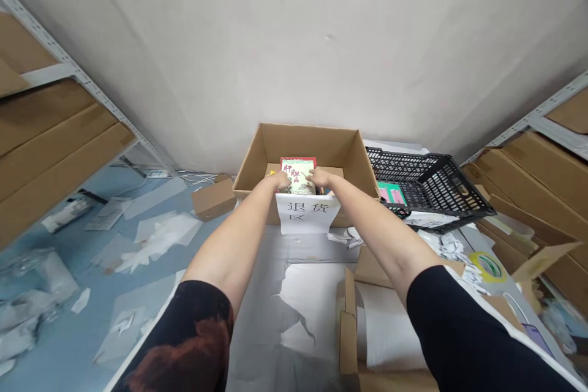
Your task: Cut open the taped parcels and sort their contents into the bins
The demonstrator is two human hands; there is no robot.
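Black short sleeves (473,331) closest to the lens, the left one printed with a rust-brown pattern, two bare forearms (381,233) reaching forward from them. At their ends, the left grip (278,180) and right grip (319,177) on either side of a red-bordered paperback book (298,166) with a pale cover and bold red Chinese title, fingers curled lightly against its lower front; no telling whether either grip has real hold of it. Book inside an open brown corrugated cardboard box (305,146), just behind the front wall. Over that wall, a white paper sign (302,213) with black Chinese characters. Right of the box and touching it, a black plastic mesh crate (427,187) holding a green-and-pink package (391,193). Left of the box, a small closed cardboard carton (214,198) on a blue floor (59,177) strewn with clear plastic wrap (160,239). Below the hands, a grey-and-white paper sheet (285,318). Off to the right, a yellow-green tape roll (487,267). Metal shelves (59,67) stacked with flat cardboard on both sides, and a bare off-white wall (294,43) beyond.
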